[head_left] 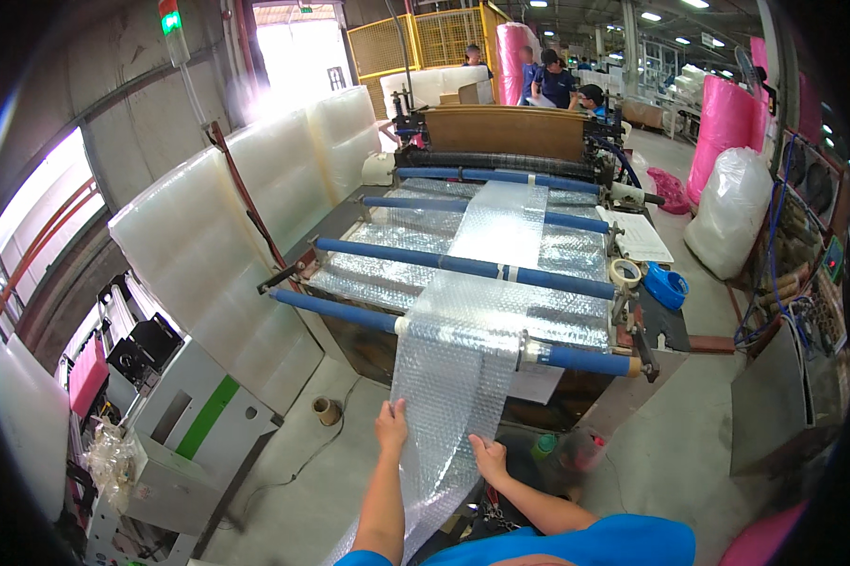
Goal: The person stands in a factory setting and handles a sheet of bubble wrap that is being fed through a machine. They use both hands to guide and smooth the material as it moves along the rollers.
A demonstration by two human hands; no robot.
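Note:
A long strip of clear bubble wrap (pixel 455 377) comes over the blue rollers of a machine and hangs down towards me. My left hand (pixel 391 424) is closed on its left edge, below the nearest blue roller (pixel 340 311). On the opposite edge, a little lower, my right hand (pixel 487 459) grips the strip with its fingers curled round the film. Between my hands the wrap runs slack and continues down past my left forearm, out of the lower edge of view.
Rolls of tape (pixel 625 273) and a blue tape dispenser (pixel 665 286) lie at the machine's right side. Large bubble wrap rolls (pixel 246 189) stand to the left. A cardboard core (pixel 327 410) sits on the floor. Several people (pixel 555 85) are beyond the machine.

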